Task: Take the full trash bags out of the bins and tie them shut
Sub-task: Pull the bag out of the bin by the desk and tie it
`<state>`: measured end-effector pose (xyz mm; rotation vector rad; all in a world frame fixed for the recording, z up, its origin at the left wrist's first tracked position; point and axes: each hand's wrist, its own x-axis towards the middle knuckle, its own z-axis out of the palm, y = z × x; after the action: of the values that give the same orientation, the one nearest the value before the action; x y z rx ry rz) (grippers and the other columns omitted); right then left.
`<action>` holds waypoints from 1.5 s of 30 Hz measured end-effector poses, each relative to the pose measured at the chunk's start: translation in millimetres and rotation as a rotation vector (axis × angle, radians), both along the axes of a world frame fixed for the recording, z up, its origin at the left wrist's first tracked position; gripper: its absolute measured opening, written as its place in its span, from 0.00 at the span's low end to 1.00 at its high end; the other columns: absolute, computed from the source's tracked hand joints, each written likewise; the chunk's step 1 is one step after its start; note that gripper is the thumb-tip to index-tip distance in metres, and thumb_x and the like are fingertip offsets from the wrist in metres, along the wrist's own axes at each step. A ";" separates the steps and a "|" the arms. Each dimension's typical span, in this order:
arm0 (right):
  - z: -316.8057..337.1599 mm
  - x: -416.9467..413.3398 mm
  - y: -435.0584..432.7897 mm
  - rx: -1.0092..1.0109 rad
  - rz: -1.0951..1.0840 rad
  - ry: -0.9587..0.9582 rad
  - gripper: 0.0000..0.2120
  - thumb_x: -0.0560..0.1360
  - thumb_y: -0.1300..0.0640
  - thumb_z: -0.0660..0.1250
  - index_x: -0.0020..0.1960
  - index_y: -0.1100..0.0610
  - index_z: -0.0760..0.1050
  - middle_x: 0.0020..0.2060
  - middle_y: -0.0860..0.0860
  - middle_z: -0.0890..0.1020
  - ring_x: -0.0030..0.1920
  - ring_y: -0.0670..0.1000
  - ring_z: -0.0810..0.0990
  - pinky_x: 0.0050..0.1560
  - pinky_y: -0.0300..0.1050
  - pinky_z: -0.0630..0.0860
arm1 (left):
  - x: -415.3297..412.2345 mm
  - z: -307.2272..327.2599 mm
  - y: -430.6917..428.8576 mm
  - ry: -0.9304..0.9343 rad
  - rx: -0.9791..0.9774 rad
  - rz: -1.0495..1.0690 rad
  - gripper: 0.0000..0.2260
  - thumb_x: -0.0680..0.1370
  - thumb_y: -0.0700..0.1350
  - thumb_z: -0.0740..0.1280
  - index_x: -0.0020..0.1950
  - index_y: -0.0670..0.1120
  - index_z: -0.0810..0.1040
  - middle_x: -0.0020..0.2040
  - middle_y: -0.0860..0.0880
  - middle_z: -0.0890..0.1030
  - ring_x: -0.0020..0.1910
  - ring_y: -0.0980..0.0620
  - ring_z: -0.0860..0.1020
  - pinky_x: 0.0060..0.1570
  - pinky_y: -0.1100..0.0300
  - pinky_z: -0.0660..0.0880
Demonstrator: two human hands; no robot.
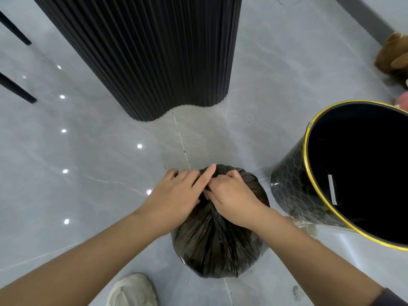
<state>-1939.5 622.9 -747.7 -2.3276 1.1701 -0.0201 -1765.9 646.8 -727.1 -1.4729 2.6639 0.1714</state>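
Grey tiled floor (88, 140) carries everything. A black fluted column (154, 51) stands at the far side, well apart from the work. The bin (289, 186), black with a gold rim, stands near on my right. Its inside shows dark with no liner, so I judge the lifting-out step done. The trash bag (216, 246) sits on the floor just ahead of my shoe (132, 290), full and round, its plastic drawn up to a neck on top. Both hands meet at that neck. Right hand (231, 195): fingers clenched round the twisted plastic. Left hand (176, 199): fingers bent into the gather, forefinger straight across, likely pinning the crossing. The knot is hidden under the hands, so I cannot tell if it is closed.
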 end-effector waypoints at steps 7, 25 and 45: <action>1.4 -3.3 7.3 -0.094 -0.044 -0.028 0.07 0.75 0.50 0.62 0.44 0.54 0.72 0.40 0.49 0.76 0.44 0.52 0.75 0.49 0.51 0.68 | -4.0 25.1 -15.1 -0.054 0.169 -0.019 0.10 0.78 0.47 0.54 0.38 0.48 0.67 0.34 0.49 0.76 0.28 0.48 0.71 0.30 0.59 0.61; 84.8 -3.2 21.9 -0.382 -0.292 0.089 0.16 0.68 0.42 0.64 0.41 0.54 0.77 0.45 0.51 0.75 0.48 0.56 0.74 0.46 0.52 0.68 | -13.0 96.8 -12.3 0.586 0.585 0.570 0.20 0.80 0.48 0.60 0.27 0.48 0.70 0.19 0.56 0.67 0.21 0.59 0.65 0.29 0.60 0.63; 105.7 7.0 39.8 -0.030 -0.382 -0.109 0.37 0.70 0.47 0.70 0.73 0.46 0.56 0.71 0.45 0.65 0.70 0.51 0.63 0.65 0.51 0.63 | -4.8 113.8 -11.7 0.611 0.511 0.503 0.19 0.80 0.48 0.60 0.31 0.42 0.65 0.25 0.54 0.64 0.25 0.58 0.63 0.26 0.65 0.59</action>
<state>-1932.6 662.8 -641.9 -2.0647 1.5464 -0.2982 -1770.6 635.1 -613.3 -2.0756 2.2358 1.4146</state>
